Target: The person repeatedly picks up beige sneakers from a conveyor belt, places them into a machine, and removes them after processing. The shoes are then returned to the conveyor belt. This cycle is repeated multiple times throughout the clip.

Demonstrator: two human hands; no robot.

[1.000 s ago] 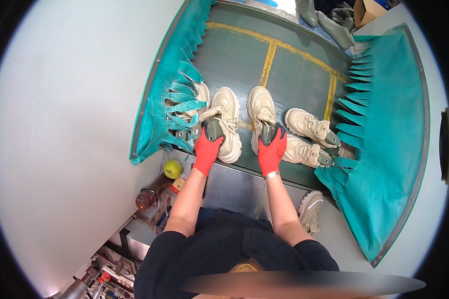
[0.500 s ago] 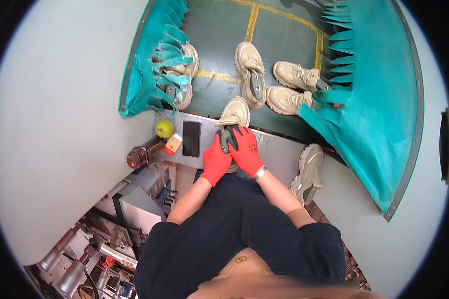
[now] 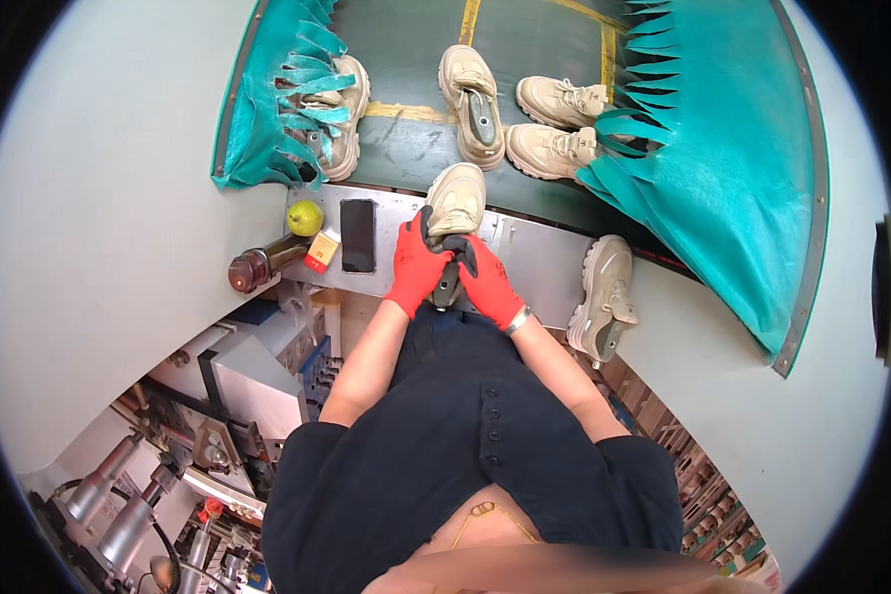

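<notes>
A beige chunky sneaker (image 3: 456, 201) rests on the metal ledge (image 3: 535, 252) in front of me, its toe pointing away. My left hand (image 3: 415, 267) and my right hand (image 3: 485, 280), both in red gloves, grip its heel end, where a dark grey shoe last (image 3: 447, 285) sticks out between my palms. On the dark green conveyor belt (image 3: 416, 148) beyond lie several more beige sneakers: one (image 3: 475, 104) with a grey last inside, a pair (image 3: 554, 124) at the right, and one (image 3: 342, 114) half under the teal fringe curtain (image 3: 287, 99).
A green pear (image 3: 305, 217), a black phone (image 3: 357, 235), a small yellow-red box (image 3: 321, 251) and a brown bottle (image 3: 257, 265) sit at the ledge's left. Another sneaker (image 3: 604, 297) lies at the right. A second teal curtain (image 3: 723, 168) hangs at right; machinery (image 3: 168, 465) stands lower left.
Both hands pulled one sneaker off the belt toward me onto the metal ledge. My view dropped lower, so the belt and curtains now sit higher in the picture.
</notes>
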